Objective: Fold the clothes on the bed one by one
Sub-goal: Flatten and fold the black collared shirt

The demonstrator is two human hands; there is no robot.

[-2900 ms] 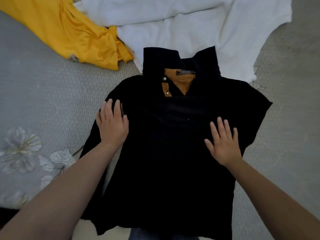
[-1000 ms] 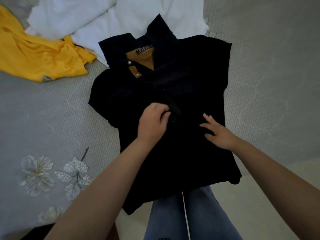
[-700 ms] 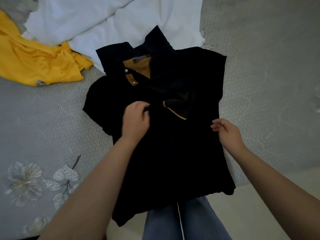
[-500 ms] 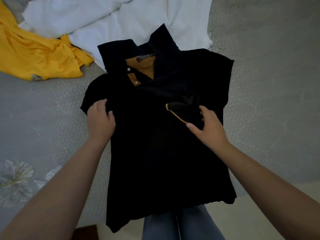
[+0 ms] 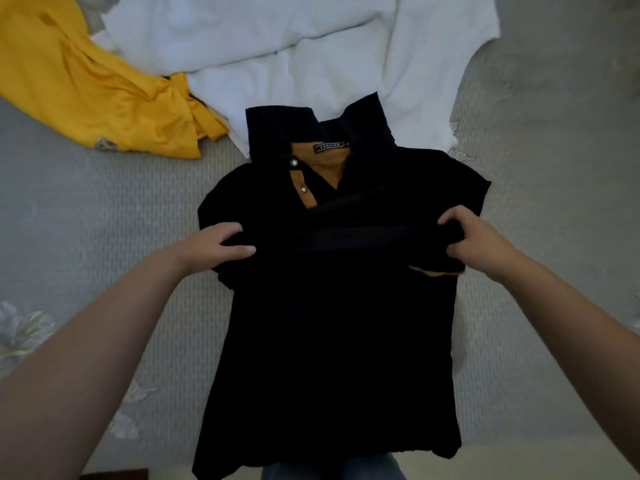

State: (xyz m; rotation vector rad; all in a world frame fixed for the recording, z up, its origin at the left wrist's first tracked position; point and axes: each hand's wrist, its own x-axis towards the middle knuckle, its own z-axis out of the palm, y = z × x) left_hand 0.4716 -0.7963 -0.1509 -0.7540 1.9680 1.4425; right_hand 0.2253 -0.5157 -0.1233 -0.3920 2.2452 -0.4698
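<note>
Lying face up on the grey bed (image 5: pixel 104 237), the black polo shirt (image 5: pixel 332 341) runs lengthwise away from the camera: collar at the far end, hem at the near edge of the mattress, long axis nearly straight up the frame with a slight lean to the right at the top. Collar stands open, showing a mustard-brown lining, a placket with two small buttons and a neck label (image 5: pixel 330 146) reading "FASHION". Left hand (image 5: pixel 214 247) grips the shirt at its left side just under the sleeve, thumb laid flat on top of the cloth and the fingers curled into the fabric. Right hand (image 5: pixel 474 240) grips the right side at the same level, fingers curled round a bunched fold; a thin strip of mustard trim shows just below that hand. Between the two hands the cloth is raised into a crosswise ridge over the chest. Shirt surface is very dark, so seams and sleeve edges are hard to make out. Hem hangs over the bed edge, with blue jeans (image 5: pixel 332 471) partly visible beneath it. A white garment (image 5: pixel 311 46) lies beyond the collar, touching it, cut off by the top of the frame; a yellow garment (image 5: pixel 86 88) lies far left, also cut off.
</note>
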